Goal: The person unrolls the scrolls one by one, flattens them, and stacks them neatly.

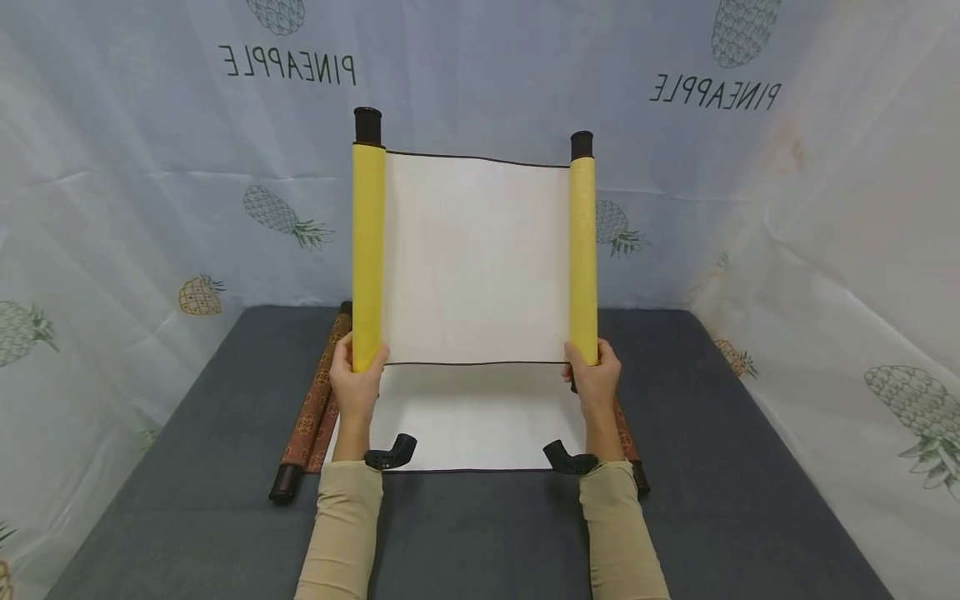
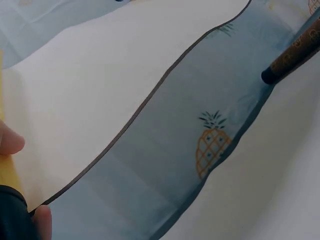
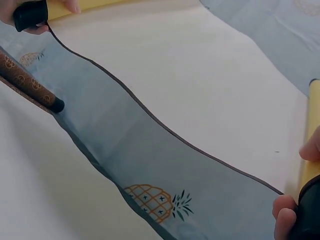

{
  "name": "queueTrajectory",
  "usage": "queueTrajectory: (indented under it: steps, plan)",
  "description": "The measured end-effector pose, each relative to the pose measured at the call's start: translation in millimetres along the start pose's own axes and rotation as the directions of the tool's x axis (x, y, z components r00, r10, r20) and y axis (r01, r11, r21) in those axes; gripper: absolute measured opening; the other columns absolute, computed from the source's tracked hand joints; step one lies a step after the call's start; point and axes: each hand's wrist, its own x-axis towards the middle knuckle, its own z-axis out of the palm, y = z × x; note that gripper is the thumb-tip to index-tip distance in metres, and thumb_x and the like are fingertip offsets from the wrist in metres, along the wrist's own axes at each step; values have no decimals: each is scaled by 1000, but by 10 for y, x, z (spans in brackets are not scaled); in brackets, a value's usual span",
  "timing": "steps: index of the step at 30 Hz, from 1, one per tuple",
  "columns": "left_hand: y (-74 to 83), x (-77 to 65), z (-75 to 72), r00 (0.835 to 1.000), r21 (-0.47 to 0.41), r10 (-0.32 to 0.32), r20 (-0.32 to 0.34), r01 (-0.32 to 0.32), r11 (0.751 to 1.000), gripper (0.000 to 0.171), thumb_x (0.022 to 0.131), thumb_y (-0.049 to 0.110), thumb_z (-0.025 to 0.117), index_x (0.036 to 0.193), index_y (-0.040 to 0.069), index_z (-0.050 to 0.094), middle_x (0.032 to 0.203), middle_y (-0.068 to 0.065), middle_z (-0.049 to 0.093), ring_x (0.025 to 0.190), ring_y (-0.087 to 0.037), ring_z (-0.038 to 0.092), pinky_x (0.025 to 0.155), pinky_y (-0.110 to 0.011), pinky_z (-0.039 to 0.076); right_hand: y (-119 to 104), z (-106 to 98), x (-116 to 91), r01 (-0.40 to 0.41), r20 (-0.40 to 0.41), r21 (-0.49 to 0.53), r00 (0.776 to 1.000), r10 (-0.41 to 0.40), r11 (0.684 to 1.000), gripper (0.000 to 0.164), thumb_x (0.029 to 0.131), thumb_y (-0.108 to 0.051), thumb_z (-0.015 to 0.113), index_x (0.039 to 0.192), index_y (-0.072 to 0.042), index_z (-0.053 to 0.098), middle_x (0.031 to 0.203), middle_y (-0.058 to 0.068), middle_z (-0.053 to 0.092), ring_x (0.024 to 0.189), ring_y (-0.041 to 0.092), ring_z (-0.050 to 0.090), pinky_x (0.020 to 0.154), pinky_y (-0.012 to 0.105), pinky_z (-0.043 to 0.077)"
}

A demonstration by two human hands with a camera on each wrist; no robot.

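A yellow-backed scroll with blank white paper [image 1: 477,258] is raised upright, partly unrolled between two rolls. My left hand [image 1: 357,385] grips the lower end of the left yellow roll [image 1: 368,258]. The lower end of the right yellow roll [image 1: 582,258] is held in my right hand [image 1: 597,379]. Black knobs cap the rolls; in the right wrist view one knob [image 3: 311,220] shows beside my fingers. Beneath, a second scroll lies spread on the table, its white sheet [image 1: 472,425] between brown patterned rolls, the left roll [image 1: 309,417] showing most. The raised scroll hides its far part.
A dark grey cloth [image 1: 187,467] covers the table. Pale curtains [image 1: 480,75] printed with pineapples hang behind and at both sides. Each wrist wears a black camera mount, one at the left wrist [image 1: 392,451] and one at the right wrist [image 1: 568,458].
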Motion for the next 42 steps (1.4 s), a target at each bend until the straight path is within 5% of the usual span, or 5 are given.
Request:
queueTrajectory:
  steps: [12,22,30,37,42]
  plan:
    - [-2,14,-48,999,-10,1,-42,-2,1000,46,82,15,75,124,1,63,99,-10,62,70,4,53,58,-11,45,-6,-48,40,-23,21,27,1000,23,999,33,79,2,72,101,-7,48,62,-9,57,38,3,54,40,18,46]
    - [13,61,-68,996,96,-5,85,-3,995,53,92,27,66,140,10,50,114,-17,61,84,-7,48,67,-12,42,-35,-62,54,-1,-37,2,999,1,1000,38,86,-5,69,121,-5,53,81,-6,54,46,0,60,49,15,51]
    - [-19,49,-54,988,101,-42,151,27,995,47,99,30,53,141,9,47,92,-7,55,57,-1,49,51,-17,43,-45,-63,40,-17,-44,-107,999,12,994,45,89,-19,69,128,-6,52,77,-6,49,45,2,49,47,16,45]
    - [284,-63,-100,994,-6,-28,109,29,1000,40,96,18,56,130,-5,55,63,5,53,43,1,50,42,-14,43,-193,-45,-45,-28,2,-180,1000,29,983,44,94,-23,62,132,-7,49,75,-6,47,49,3,50,52,18,45]
    - [104,22,-128,998,-27,-11,68,13,1000,46,87,11,68,129,-2,57,68,11,58,45,2,52,42,-14,44,16,-52,49,-15,3,-217,1000,16,976,45,94,-32,61,133,-13,49,78,-3,46,49,3,47,50,19,43]
